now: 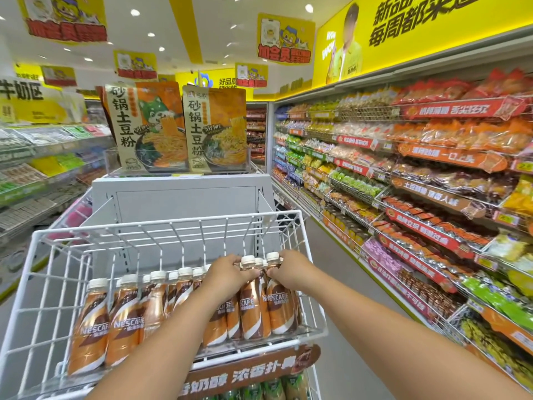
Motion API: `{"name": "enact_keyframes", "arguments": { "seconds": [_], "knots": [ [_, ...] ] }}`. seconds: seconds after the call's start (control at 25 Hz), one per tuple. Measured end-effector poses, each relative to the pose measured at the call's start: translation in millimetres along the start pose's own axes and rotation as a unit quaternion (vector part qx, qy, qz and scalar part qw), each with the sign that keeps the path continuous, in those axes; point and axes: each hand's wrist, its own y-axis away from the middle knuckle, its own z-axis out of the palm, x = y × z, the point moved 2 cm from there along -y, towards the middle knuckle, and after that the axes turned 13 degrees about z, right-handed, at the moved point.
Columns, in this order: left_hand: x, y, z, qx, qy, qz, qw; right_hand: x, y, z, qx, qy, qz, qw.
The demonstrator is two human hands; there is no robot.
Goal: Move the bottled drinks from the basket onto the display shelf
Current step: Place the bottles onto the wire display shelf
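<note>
Hands on the necks: left hand (227, 274) and right hand (291, 269) pinch Nescafé bottles (259, 301) at the wire shelf's (173, 226) right end; a slip topples neighbours.

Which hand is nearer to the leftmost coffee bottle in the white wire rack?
Left. The left hand grips bottle necks in the right part of the row, well right of the leftmost coffee bottle; the right hand is farther right still.
</note>
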Motion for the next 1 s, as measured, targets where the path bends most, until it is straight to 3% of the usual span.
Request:
{"name": "enact_keyframes", "arguments": {
  "seconds": [0.16,0.32,0.52,0.68,1.0],
  "knots": [
    [7,8,-6,0.009,-0.025,0.053,0.998,6,17,-8,0.013,-0.002,-0.037,0.999],
    [13,18,-17,0.020,-0.170,0.115,0.979,10,41,-25,0.054,0.051,-0.127,0.989],
    [14,45,-14,0.033,-0.309,0.163,0.937,29,59,-29,0.130,0.154,-0.245,0.948],
    [28,78,-4,0.041,-0.359,0.152,0.920,52,67,-24,0.160,0.210,-0.290,0.920],
    [58,157,21,0.039,-0.422,0.106,0.900,101,109,-19,0.132,0.211,-0.281,0.927]
  ]
}}
